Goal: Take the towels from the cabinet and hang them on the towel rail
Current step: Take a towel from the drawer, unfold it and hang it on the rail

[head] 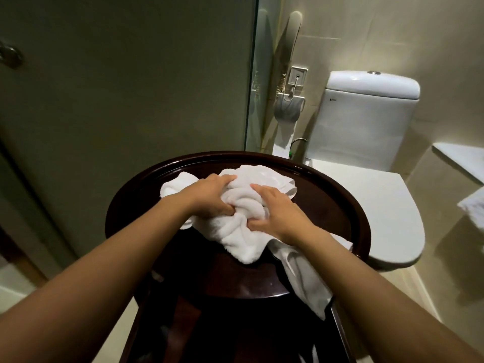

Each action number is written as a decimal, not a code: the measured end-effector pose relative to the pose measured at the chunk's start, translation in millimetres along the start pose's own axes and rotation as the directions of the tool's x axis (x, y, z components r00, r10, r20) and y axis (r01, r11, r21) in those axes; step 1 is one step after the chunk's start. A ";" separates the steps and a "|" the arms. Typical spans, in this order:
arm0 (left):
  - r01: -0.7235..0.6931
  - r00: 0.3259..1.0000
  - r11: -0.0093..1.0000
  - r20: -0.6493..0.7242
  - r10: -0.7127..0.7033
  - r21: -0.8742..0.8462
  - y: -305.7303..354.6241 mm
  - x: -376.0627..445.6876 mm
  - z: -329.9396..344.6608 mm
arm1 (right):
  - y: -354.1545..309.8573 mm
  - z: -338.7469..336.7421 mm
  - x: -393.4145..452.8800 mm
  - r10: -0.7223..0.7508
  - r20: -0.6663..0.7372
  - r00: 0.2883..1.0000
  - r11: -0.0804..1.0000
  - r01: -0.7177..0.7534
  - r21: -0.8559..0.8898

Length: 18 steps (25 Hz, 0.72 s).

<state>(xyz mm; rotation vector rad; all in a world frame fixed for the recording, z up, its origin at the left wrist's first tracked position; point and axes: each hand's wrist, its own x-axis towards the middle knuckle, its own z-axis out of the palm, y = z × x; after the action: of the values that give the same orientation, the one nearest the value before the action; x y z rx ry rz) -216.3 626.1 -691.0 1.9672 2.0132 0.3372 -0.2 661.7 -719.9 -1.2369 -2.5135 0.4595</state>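
A crumpled white towel [246, 203] lies bunched on the round dark wooden top [327, 203] of a stand in front of me. My left hand [209, 197] grips the towel's left side, fingers dug into the cloth. Close beside it, my right hand [277, 213] clutches the towel's right side. A second length of white towel [303, 279] hangs over the front right rim of the top. No towel rail shows in this view.
A white toilet [366, 205] with its lid down stands right behind the stand. A toilet-paper holder [288, 106] hangs on the tiled wall beside a glass partition [252, 100]. At the far right there is a white ledge [461, 161] and another white cloth [474, 205].
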 end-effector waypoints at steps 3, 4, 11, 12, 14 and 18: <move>0.019 1.000 1.000 0.008 -0.019 -0.004 -5.0 10.6 1.6 | 4.8 4.4 10.6 0.022 0.005 1.000 0.997 -0.022 -0.074; 0.027 1.000 1.000 0.016 -0.027 0.001 -5.1 12.4 2.5 | 5.8 5.8 12.5 0.028 0.006 1.000 0.994 -0.027 -0.110; 0.066 0.998 0.981 -0.030 -0.061 0.182 6.0 -13.0 1.6 | -16.3 -9.3 -20.8 0.020 0.014 1.000 0.909 -0.013 -0.416; 0.056 0.997 0.975 -0.056 -0.045 0.216 9.2 -23.8 2.3 | -19.7 -13.8 -31.5 0.021 0.029 0.999 0.908 -0.007 -0.420; 0.023 0.999 0.972 -0.052 -0.011 0.234 17.0 -47.0 1.0 | -28.2 -23.9 -55.6 0.025 0.065 0.998 0.912 0.004 -0.410; -0.089 0.995 0.966 -0.022 0.097 0.242 37.8 -110.4 -9.1 | -54.3 -38.1 -106.9 -0.046 0.100 0.994 0.925 0.080 -0.372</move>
<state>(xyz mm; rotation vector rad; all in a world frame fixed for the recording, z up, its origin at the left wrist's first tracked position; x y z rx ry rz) -183.3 517.4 -662.5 2.2194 2.0714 0.1530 39.2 550.3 -676.7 -1.2806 -2.7997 0.0124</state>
